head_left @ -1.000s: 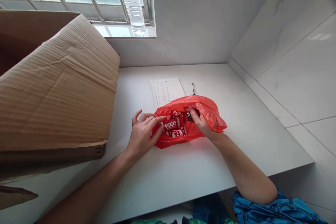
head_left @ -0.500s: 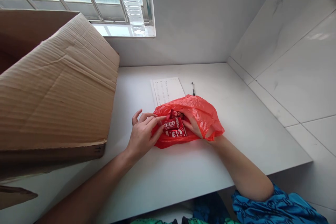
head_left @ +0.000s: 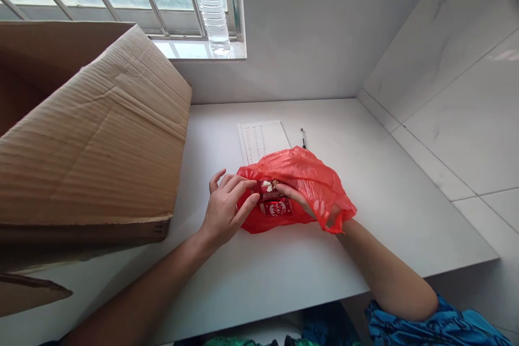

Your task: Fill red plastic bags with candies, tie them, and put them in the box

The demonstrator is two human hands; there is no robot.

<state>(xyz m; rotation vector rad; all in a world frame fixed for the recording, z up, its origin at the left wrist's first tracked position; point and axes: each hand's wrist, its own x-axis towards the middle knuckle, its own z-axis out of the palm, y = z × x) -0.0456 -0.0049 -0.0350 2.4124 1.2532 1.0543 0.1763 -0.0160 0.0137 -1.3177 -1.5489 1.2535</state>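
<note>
So the red plastic bag (head_left: 312, 181) is sitting on the white tabletop (head_left: 284, 275), roughly in the middle, a bit toward the near edge. Its mouth faces left and you can see a few small red packets (head_left: 277, 207) with white print lying inside.

The left hand (head_left: 227, 208) is at the left side of the bag with its grip pinched on the rim, fingertips curled over the plastic and the thumb sticking up. The right hand (head_left: 292, 194) is shoved into the bag from the right, fingers resting right on the top packet. Most of that hand is under the red film, so I honestly can't tell if its grip is closed on a packet or just touching it.

Just beyond the bag there's a printed sheet of paper (head_left: 263, 139) and a dark pen (head_left: 303, 139) lying beside it. A big cardboard box (head_left: 93, 135) tipped on its side takes up the whole left. A clear bottle (head_left: 211, 5) stands on the windowsill at the far end.
</note>
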